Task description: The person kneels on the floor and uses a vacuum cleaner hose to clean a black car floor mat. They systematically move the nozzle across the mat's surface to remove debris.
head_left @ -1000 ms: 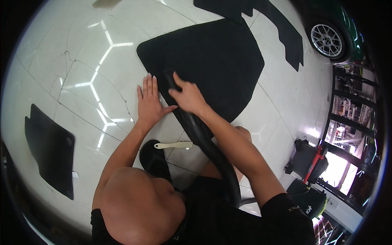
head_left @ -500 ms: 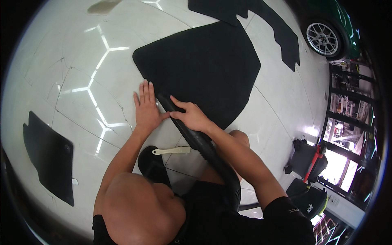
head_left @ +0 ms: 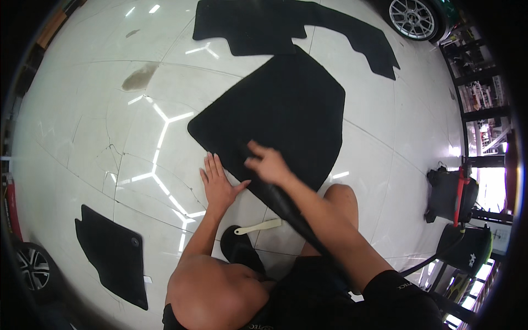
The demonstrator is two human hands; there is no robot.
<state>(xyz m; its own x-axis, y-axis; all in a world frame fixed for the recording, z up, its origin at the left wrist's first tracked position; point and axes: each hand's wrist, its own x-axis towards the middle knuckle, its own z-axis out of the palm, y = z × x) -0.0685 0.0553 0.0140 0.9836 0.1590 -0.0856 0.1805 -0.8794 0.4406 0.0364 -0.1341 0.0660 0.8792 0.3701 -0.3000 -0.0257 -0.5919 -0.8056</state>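
Note:
A large black car mat (head_left: 291, 104) lies flat on the glossy floor in front of me. My left hand (head_left: 221, 190) rests flat beside its near left edge, fingers apart, with fingertips and thumb at the edge. My right hand (head_left: 271, 165), slightly blurred, is over the mat, closed around the front part of a black vacuum hose (head_left: 286, 206). The hose runs back under my right forearm, and its tip is blurred against the dark mat. Near my shoe, a pale-handled brush or scraper (head_left: 257, 226) lies below the mat; its exact kind is unclear.
More black mats (head_left: 247, 25) lie at the far side, touching the large mat. A smaller black mat (head_left: 113, 256) is at the left. A car wheel (head_left: 411, 19) stands at the far right, another wheel (head_left: 33, 267) at the left. Black wheeled equipment (head_left: 452, 195) stands at the right.
My view has shifted, so the mats sit lower and more of the far ones show. My right hand has pushed the vacuum hose farther over the mat; my left stays at its edge.

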